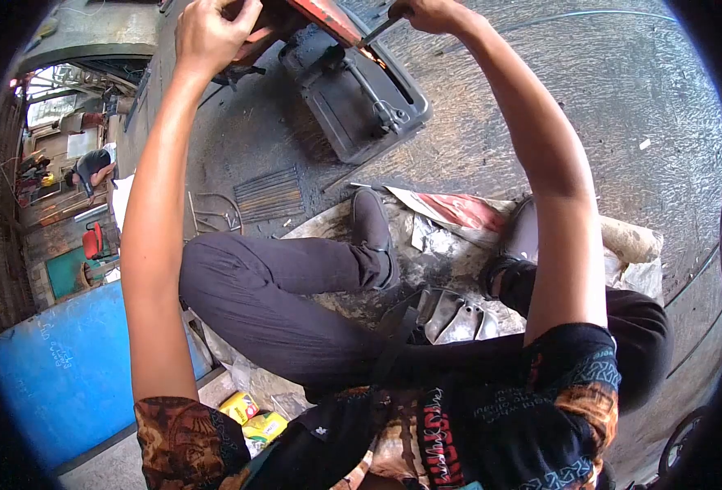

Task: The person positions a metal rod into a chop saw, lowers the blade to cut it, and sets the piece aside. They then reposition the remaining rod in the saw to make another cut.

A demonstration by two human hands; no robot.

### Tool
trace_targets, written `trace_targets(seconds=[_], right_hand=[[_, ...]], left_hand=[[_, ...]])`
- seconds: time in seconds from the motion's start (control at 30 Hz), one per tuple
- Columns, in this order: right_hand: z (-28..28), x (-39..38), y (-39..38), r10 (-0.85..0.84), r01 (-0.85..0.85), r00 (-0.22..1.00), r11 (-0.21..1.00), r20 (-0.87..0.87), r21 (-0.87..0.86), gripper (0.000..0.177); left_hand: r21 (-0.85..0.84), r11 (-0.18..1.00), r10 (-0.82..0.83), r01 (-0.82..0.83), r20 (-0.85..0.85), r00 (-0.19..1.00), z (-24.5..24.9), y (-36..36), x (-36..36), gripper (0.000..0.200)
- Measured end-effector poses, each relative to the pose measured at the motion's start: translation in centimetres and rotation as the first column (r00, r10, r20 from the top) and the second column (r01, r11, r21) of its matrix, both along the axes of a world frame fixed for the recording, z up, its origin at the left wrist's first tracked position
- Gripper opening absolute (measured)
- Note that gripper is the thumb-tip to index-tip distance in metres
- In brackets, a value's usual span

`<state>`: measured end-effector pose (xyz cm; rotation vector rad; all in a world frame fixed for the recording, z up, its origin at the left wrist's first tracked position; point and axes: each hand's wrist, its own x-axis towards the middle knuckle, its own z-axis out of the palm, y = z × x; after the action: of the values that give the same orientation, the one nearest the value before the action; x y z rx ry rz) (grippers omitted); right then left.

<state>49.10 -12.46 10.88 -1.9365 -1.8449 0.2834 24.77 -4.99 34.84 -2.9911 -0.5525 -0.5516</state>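
At the top edge, my left hand (214,33) is raised beside a red-orange machine part (324,18); its fingers are bent together near the red part, and what they hold, if anything, cannot be made out. My right hand (433,13), also at the top edge, is closed round a dark metal bar (381,31). The bar's far end meets the red part, where sparks or an orange glow show. Below them is a dark machine base (328,98) with a clamp screw (365,86).
Thin metal rods (269,194) lie on the floor left of the base. My shoes (371,220) rest near a stained cloth (459,214). A blue panel (67,367) and yellow packets (255,418) are at lower left. Another person (93,169) crouches far left.
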Motion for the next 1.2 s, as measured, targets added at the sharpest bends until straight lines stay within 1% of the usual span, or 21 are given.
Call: trace_targets(seconds=[0.07, 0.13, 0.17, 0.2, 0.27, 0.3, 0.33, 0.37, 0.4, 0.47, 0.5, 0.53, 0.6, 0.63, 0.67, 0.73, 0.77, 0.83, 0.97, 1.17, 1.2], right_hand=[[-0.1, 0.1, -0.1, -0.006, 0.006, 1.000, 1.000, -0.013, 0.017, 0.038], [-0.8, 0.3, 0.3, 0.039, -0.035, 0.993, 0.999, -0.108, 0.038, 0.037], [-1.1, 0.5, 0.4, 0.074, -0.065, 0.987, 0.995, -0.143, 0.069, 0.038], [-1.4, 0.6, 0.5, 0.073, -0.064, 0.987, 0.995, -0.141, 0.071, 0.038], [-1.8, 0.8, 0.9, 0.081, -0.064, 0.982, 0.993, -0.173, 0.103, 0.037], [-1.2, 0.7, 0.5, 0.081, -0.063, 0.982, 0.992, -0.170, 0.107, 0.037], [-0.4, 0.3, -0.1, 0.058, -0.049, 0.994, 0.994, -0.090, 0.101, 0.037], [0.5, 0.1, -0.6, 0.036, -0.034, 0.999, 0.995, -0.010, 0.097, 0.036], [-0.7, 0.5, 0.2, 0.034, -0.033, 0.999, 0.994, -0.008, 0.100, 0.036], [-4.2, 1.5, 2.6, 0.172, -0.161, 0.984, 0.967, -0.041, 0.196, 0.035], [-0.8, 0.3, 0.0, 0.077, -0.084, 0.994, 0.992, 0.072, 0.099, 0.034], [-0.2, -0.3, -0.7, 0.074, -0.081, 0.995, 0.992, 0.073, 0.102, 0.034], [0.6, -0.8, -1.6, -0.043, 0.005, 0.939, 0.994, 0.340, 0.112, 0.030], [1.0, -0.9, -2.6, -0.020, 0.014, 0.998, 0.993, 0.057, 0.116, 0.031], [1.3, -1.0, -2.8, -0.022, 0.015, 0.998, 0.993, 0.059, 0.118, 0.031], [0.9, -1.2, -2.7, -0.094, 0.099, 0.995, 0.990, -0.044, 0.106, 0.032], [0.4, -1.0, -2.2, -0.094, 0.099, 0.995, 0.989, -0.044, 0.107, 0.032], [-0.4, -0.4, -1.2, -0.035, 0.059, 0.988, 0.985, -0.150, 0.160, 0.033], [0.4, -0.5, -1.7, -0.012, 0.018, 0.999, 0.990, -0.047, 0.140, 0.034], [-0.7, -0.9, -2.0, -0.102, 0.099, 0.995, 0.989, 0.016, 0.109, 0.031], [-0.7, -1.1, -2.5, -0.103, 0.100, 0.995, 0.981, 0.011, 0.169, 0.035]], left_hand=[[0.015, 1.000, -0.018, 0.018, -0.024, 1.000, 0.2, -0.1, 0.0, 0.029], [0.030, 0.999, -0.035, 0.037, -0.050, 0.998, 0.4, 0.0, 0.0, 0.029], [0.076, 0.994, -0.073, 0.080, -0.081, 0.994, 0.4, 0.3, -0.1, 0.028], [0.120, 0.985, -0.110, 0.124, -0.114, 0.987, 0.5, 0.3, -0.1, 0.028], [0.090, 0.991, -0.084, 0.098, -0.147, 0.986, 0.8, 0.1, -0.1, 0.029], [0.141, 0.979, -0.121, 0.149, -0.190, 0.974, 0.9, 0.1, -0.2, 0.029], [0.188, 0.961, -0.155, 0.201, -0.234, 0.960, 0.9, 0.0, -0.2, 0.030], [0.185, 0.957, -0.175, 0.222, -0.240, 0.955, 0.9, -0.1, -0.1, 0.027], [0.189, 0.956, -0.176, 0.223, -0.238, 0.955, 1.1, 0.0, -0.1, 0.027], [0.102, 0.960, -0.191, 0.261, -0.442, 0.876, 1.5, 1.1, -0.3, 0.044], [0.299, 0.831, -0.315, 0.469, -0.443, 0.839, 0.8, 2.3, -0.2, 0.043], [0.301, 0.829, -0.316, 0.471, -0.442, 0.839, 0.6, 2.1, -0.3, 0.043], [0.295, 0.862, -0.259, 0.411, -0.441, 0.859, 0.8, 1.7, -0.2, 0.033], [0.292, 0.861, -0.253, 0.416, -0.464, 0.849, 0.9, 1.6, -0.2, 0.036], [0.294, 0.860, -0.253, 0.417, -0.463, 0.850, 0.9, 1.5, -0.2, 0.036], [0.312, 0.859, -0.222, 0.405, -0.486, 0.845, 0.9, 1.5, -0.2, 0.037], [0.308, 0.860, -0.220, 0.406, -0.493, 0.842, 0.9, 1.6, -0.3, 0.037], [0.309, 0.862, -0.219, 0.402, -0.488, 0.845, 0.9, 1.5, -0.2, 0.037], [0.303, 0.860, -0.236, 0.410, -0.476, 0.847, 0.9, 1.7, -0.2, 0.036], [0.301, 0.868, -0.241, 0.395, -0.438, 0.866, 0.8, 1.5, -0.2, 0.036], [0.301, 0.868, -0.244, 0.396, -0.437, 0.866, 0.7, 1.6, -0.2, 0.036]])
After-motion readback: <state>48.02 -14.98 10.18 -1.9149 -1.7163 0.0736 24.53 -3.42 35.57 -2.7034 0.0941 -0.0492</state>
